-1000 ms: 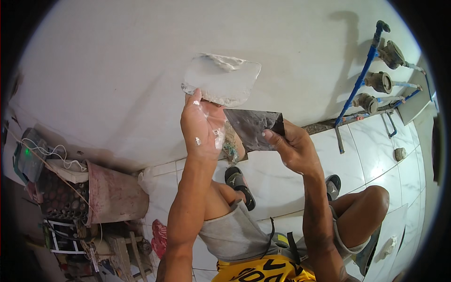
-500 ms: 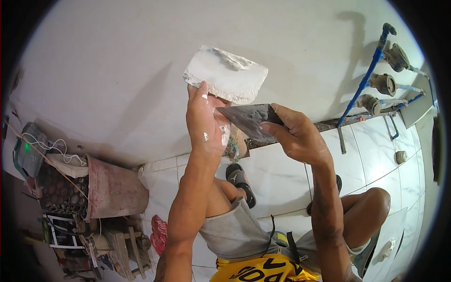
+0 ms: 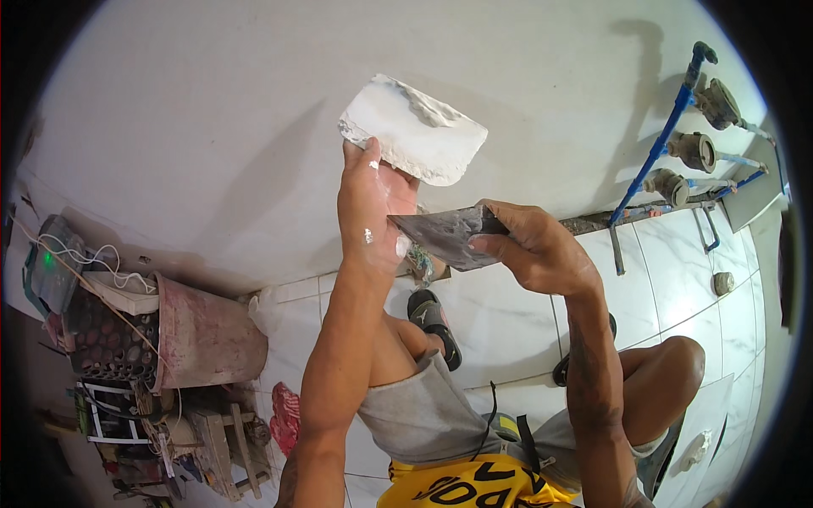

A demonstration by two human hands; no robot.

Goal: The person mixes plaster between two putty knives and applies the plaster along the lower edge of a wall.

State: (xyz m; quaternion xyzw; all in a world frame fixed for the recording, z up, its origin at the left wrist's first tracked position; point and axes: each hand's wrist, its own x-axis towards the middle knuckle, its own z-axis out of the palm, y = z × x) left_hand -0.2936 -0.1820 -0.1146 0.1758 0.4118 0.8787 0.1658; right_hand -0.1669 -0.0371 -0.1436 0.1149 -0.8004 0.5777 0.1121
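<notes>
Left hand [image 3: 371, 196] grips a paste-covered board [image 3: 415, 131], raised before a pale wall [image 3: 246, 76]. Right hand [image 3: 542, 252] pinches a dark scraper [image 3: 445, 235], which has dropped lower across the left palm, so its corner now sits beside a white smear [image 3: 401, 246]; contact is unclear.

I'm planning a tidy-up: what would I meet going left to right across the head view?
Green-lit box, pink-stained bucket, crumpled red bundle, left hand with white-coated plate, dark flat scraper, right hand, blue pipe.
</notes>
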